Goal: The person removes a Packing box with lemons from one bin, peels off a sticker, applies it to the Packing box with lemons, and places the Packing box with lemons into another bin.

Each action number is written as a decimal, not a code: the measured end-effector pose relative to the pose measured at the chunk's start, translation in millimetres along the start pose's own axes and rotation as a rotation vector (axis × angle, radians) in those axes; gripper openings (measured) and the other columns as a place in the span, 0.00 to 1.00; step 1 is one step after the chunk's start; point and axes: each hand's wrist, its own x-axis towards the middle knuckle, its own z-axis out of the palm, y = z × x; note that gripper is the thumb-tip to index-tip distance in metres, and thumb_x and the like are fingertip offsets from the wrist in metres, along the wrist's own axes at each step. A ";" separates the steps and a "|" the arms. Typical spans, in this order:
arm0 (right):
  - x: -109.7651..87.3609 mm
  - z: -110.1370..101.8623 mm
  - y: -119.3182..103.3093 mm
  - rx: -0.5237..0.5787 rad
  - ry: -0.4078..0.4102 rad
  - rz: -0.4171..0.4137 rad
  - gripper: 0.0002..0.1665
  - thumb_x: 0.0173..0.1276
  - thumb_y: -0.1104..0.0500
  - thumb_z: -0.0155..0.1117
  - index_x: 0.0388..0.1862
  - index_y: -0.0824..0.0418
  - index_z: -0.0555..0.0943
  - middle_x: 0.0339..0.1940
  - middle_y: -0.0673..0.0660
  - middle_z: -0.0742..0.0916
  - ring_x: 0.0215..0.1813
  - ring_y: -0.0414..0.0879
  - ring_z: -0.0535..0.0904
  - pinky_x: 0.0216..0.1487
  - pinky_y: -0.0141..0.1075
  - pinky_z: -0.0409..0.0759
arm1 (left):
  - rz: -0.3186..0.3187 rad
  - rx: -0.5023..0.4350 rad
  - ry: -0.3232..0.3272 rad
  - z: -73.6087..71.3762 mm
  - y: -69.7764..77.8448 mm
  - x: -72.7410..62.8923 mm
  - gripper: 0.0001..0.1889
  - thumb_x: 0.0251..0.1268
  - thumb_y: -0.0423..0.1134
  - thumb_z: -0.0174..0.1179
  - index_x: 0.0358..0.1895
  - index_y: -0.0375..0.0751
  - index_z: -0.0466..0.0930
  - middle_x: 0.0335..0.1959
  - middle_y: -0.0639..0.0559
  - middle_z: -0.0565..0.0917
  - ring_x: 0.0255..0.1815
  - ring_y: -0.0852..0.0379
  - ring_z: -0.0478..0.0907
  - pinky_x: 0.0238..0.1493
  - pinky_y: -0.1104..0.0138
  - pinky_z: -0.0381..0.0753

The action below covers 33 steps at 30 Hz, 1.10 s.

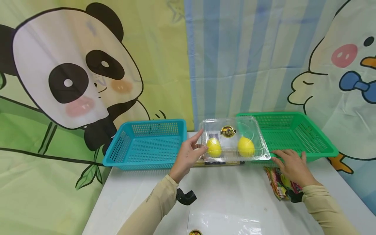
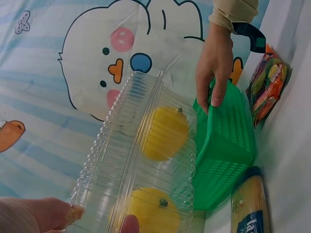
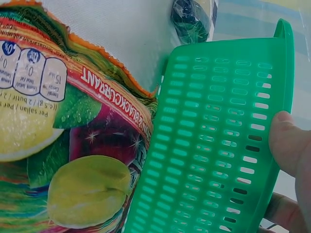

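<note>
A clear plastic clamshell box (image 1: 230,155) with a dark and gold label is raised above the white table. Two yellow lemons, the left one (image 1: 213,147) and the right one (image 1: 246,147), show through its wall. My left hand (image 1: 188,156) grips the box by its left end, thumb and fingers on its edges. The box overlaps the left part of a green basket (image 1: 315,148) in the head view. My right hand (image 1: 293,166) holds the basket's front rim, with the thumb (image 3: 289,141) on one side and fingers on the other.
A blue basket (image 1: 147,165) stands to the left. A colourful candy bag (image 1: 274,186) lies under my right hand. Behind the box is a long yellowish packet (image 2: 250,206). Clear plastic with a round label (image 1: 195,232) lies at the front. A patterned curtain (image 1: 164,65) hangs behind.
</note>
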 end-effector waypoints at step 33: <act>0.4 2.6 1.0 0.001 0.022 -0.014 0.19 0.75 0.54 0.62 0.61 0.58 0.80 0.54 0.72 0.83 0.61 0.71 0.71 0.61 0.85 0.43 | 0.004 -0.175 0.043 88.5 23.4 70.0 0.38 0.67 0.25 0.62 0.77 0.58 0.65 0.65 0.43 0.78 0.31 0.47 0.81 0.31 0.56 0.89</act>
